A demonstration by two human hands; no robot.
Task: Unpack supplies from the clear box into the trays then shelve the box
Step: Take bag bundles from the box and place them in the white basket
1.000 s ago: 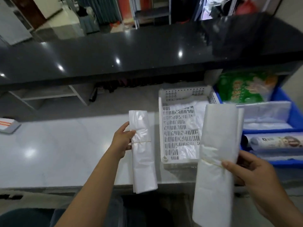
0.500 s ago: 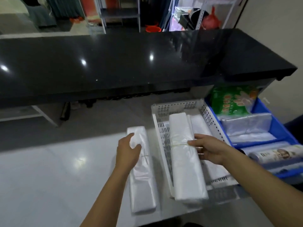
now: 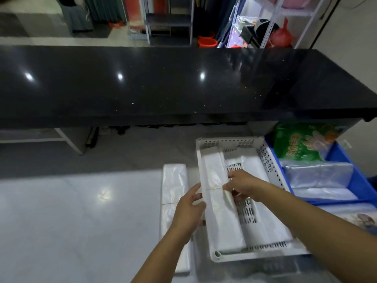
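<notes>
Taking the white perforated tray (image 3: 263,256) as the landmark: at its left wall the left hand (image 3: 188,213) is curled, fingers touching the edge of a banded bundle of white plastic bags (image 3: 221,203), while the right hand (image 3: 243,185), reaching in from the tray's right, pinches the same bundle near its thin rubber band (image 3: 213,189). The bundle lies lengthwise along the left side inside the tray, with more white bags (image 3: 263,225) to its right. Just outside the left wall, a second bundle (image 3: 173,193) lies flat on the pale counter (image 3: 71,221), ungripped. Beyond the tray's right wall is a blue bin (image 3: 359,180) holding clear packs and a green packet (image 3: 302,141); past the tray's far end runs a black countertop (image 3: 163,82). The clear box is not visible in this view. The risk, as I judge it: the slick bags could slide out from under the band if tugged there, or the band could snap, scattering the stack.
</notes>
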